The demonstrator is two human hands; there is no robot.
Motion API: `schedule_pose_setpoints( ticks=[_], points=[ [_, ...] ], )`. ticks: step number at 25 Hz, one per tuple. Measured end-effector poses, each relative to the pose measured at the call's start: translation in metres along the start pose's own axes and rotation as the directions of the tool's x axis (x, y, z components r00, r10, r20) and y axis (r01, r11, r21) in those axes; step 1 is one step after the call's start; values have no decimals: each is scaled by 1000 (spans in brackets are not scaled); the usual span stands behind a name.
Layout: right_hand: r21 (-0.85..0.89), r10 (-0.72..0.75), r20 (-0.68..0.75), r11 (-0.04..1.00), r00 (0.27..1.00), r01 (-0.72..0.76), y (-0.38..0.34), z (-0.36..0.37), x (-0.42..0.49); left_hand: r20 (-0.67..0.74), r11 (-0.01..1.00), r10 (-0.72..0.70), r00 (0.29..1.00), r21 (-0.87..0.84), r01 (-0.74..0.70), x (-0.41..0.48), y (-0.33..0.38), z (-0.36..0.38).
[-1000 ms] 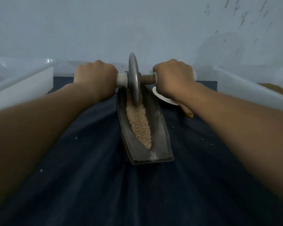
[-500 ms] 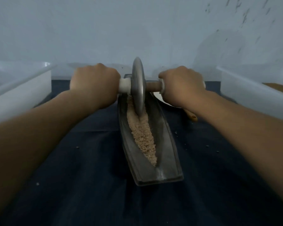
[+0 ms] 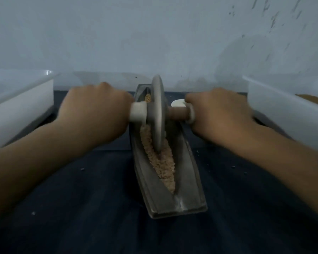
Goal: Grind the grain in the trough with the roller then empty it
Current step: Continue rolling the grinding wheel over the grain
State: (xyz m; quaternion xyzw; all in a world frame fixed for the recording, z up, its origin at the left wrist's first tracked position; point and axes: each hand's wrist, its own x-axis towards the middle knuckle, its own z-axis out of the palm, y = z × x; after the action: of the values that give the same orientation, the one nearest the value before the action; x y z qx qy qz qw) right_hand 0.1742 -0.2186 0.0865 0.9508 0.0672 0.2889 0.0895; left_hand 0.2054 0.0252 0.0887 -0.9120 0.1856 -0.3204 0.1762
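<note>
Both left hand (image 3: 94, 110) and right hand (image 3: 218, 114) grip the roller (image 3: 157, 114) in the trough (image 3: 188, 180) holding tan grain (image 3: 160, 162).

Blur smears both hands. The left hand (image 3: 94, 110) and the right hand (image 3: 218, 114) hide the handle ends of the roller (image 3: 157, 114) inside their fists, and their fingers curl out of sight underneath. The roller's disc covers part of the grain (image 3: 162, 162) and much of the far end of the trough (image 3: 191, 180). A white thing (image 3: 178, 103) behind the right hand is mostly hidden, and what it is cannot be told. The left bin (image 3: 17, 99) and the right bin (image 3: 283, 107) are cut off by the picture's sides, and the right bin shows only a sliver of brown contents. The specks (image 3: 82, 169) on the desk (image 3: 99, 208) are too small to name.
</note>
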Motion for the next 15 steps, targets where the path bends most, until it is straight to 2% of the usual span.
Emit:
schedule_pose_setpoints(
  ticks=[2,4,5,6,8,10,12,14,15],
  points=[
    [115,111,176,985,978,-132,-6,14,35,78,995,-104,992,8,104,34,7,0],
    [161,108,241,976,965,-149,-4,20,51,137,993,-111,984,-13,114,52,7,-3],
    [125,79,234,986,969,-111,-2,13,45,160,994,-94,983,-46,103,46,6,-5],
    [87,23,170,996,985,-38,2,5,31,163,994,-66,984,-79,80,30,3,-8],
    [40,-126,-18,991,992,127,10,-11,-8,44,992,14,999,-125,-8,-14,-1,-16],
    [106,-220,-97,967,971,230,20,-24,-40,-93,977,69,993,-196,-86,-40,-9,-26],
    [62,-210,-63,975,976,214,21,-23,-35,-91,981,69,993,-176,-84,-37,-11,-21],
    [-64,-88,-26,994,996,87,3,-14,-12,9,995,-13,1000,-99,14,-21,0,-9],
    [-59,-3,24,998,1000,4,-6,-7,8,87,991,-84,993,-96,93,-5,4,-1]
  ],
)
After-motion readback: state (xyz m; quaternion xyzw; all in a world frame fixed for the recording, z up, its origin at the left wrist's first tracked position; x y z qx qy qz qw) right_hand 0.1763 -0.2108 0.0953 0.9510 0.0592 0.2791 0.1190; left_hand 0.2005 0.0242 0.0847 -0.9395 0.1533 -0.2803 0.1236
